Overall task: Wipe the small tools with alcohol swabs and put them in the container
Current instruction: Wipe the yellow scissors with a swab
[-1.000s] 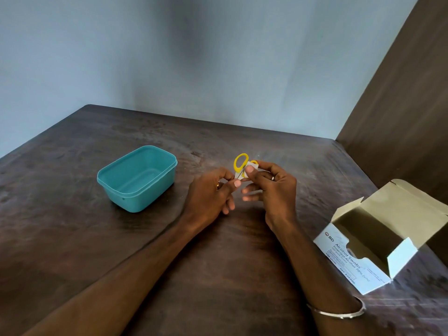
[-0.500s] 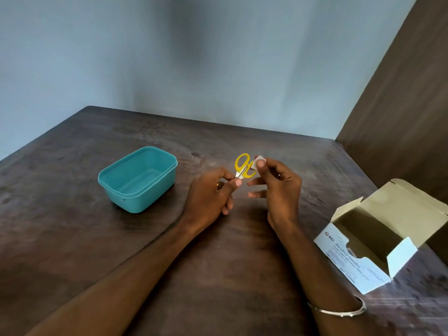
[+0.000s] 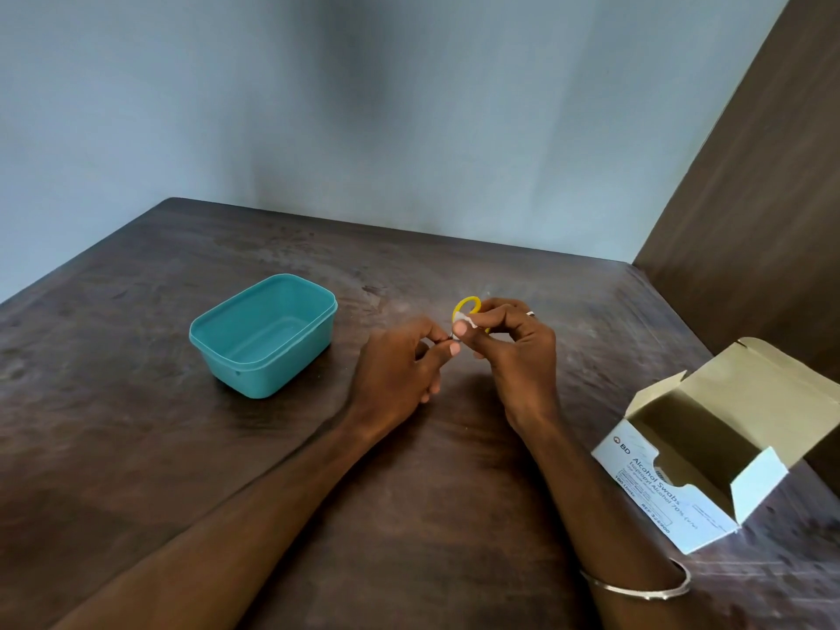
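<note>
Fingers (image 3: 459,331) of right hand (image 3: 518,356) pinch swab (image 3: 466,318) on yellow scissors (image 3: 464,306), left hand (image 3: 400,370) pinching blades; wiping underway, next into teal container (image 3: 236,370) at 9 o'clock

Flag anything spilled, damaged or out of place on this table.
Nothing spilled or damaged. The alcohol swab box lies on its side, flaps open, at the right. The teal container stands upright and empty.
</note>
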